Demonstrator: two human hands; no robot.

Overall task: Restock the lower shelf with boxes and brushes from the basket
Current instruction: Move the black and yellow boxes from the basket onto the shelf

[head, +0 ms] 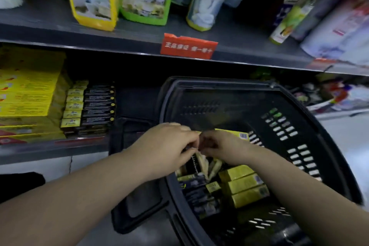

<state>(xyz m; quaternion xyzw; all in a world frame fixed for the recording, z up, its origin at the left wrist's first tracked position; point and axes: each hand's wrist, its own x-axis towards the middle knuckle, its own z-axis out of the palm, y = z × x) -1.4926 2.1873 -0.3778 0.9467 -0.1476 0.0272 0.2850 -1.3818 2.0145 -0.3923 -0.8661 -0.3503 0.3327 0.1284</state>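
A black plastic basket (299, 126) sits on the floor in front of the lower shelf (50, 152). Inside lie yellow boxes (245, 187), dark boxes (196, 191) and pale-handled brushes (201, 163). Both hands meet over the basket's near left part. My left hand (169, 146) and my right hand (221, 146) curl their fingers round the tops of the brushes. On the lower shelf stand a stack of dark boxes with yellow ends (89, 108) and larger yellow boxes (28, 94).
A gap of bare shelf lies between the dark box stack and the basket. The upper shelf (139, 46) carries yellow and green packets and bottles, with a red price tag (188, 47) on its edge. More goods lie on the shelf at right (329, 96).
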